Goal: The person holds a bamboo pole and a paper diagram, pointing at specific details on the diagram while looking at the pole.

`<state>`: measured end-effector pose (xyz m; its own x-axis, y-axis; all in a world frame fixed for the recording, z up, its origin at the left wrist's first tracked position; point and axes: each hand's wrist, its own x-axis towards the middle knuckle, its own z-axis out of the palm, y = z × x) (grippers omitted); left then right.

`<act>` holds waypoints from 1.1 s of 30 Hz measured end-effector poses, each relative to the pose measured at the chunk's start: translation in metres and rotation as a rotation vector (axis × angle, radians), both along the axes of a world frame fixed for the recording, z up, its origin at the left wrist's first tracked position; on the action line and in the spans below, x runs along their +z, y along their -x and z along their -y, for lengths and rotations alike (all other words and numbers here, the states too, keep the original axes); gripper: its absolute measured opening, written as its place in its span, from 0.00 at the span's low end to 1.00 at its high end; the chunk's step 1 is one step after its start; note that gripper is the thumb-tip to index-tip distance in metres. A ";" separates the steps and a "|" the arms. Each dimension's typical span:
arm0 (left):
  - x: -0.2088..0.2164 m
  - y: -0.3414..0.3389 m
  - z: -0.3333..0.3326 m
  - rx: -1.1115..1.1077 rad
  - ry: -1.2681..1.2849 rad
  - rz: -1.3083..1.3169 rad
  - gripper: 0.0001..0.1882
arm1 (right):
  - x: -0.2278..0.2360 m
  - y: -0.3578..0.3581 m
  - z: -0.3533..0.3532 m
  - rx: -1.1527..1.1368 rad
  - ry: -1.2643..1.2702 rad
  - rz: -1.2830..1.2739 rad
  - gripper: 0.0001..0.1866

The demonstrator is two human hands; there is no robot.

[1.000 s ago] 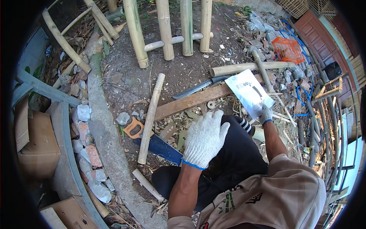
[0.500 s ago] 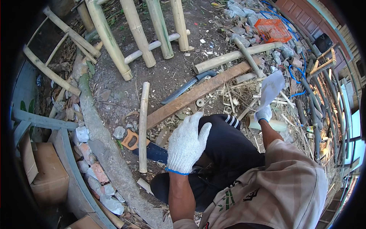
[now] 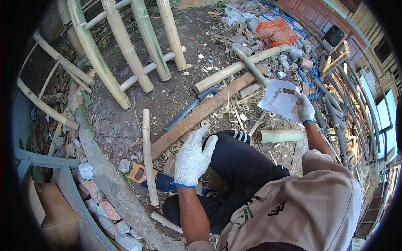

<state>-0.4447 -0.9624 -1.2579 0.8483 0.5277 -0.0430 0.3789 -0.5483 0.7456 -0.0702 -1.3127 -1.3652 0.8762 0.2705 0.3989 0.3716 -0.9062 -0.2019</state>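
1. Right hand (image 3: pixel 305 109), gloved, arm extended, pinches a white paper sheet (image 3: pixel 279 99) over the debris.
2. Left hand (image 3: pixel 193 158), gloved, fingers spread, grips nothing, raised above the knee.
3. Handsaw (image 3: pixel 144 175) lies just beside a bamboo pole (image 3: pixel 148 155).

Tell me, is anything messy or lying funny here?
Yes. A hand saw lies on the dirt half under a cut bamboo pole, and shavings and offcuts litter the ground by the plank. The right hand holds a sheet of paper; the left hand hovers empty.
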 end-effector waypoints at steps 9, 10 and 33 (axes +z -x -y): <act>-0.007 -0.011 -0.006 -0.062 -0.013 0.062 0.25 | 0.056 -0.045 0.082 0.045 -0.555 0.030 0.12; -0.007 -0.011 -0.007 -0.058 -0.009 0.064 0.25 | 0.055 -0.049 0.090 0.018 -0.567 0.017 0.12; -0.011 0.004 -0.016 -0.016 -0.015 0.025 0.26 | 0.081 -0.048 0.088 0.046 -0.884 -0.043 0.10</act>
<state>-0.4485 -0.9460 -1.2687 0.8572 0.5148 -0.0138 0.3514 -0.5651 0.7465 -0.0217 -1.4007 -1.2847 0.8912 -0.0856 0.4454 0.3798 -0.3959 -0.8361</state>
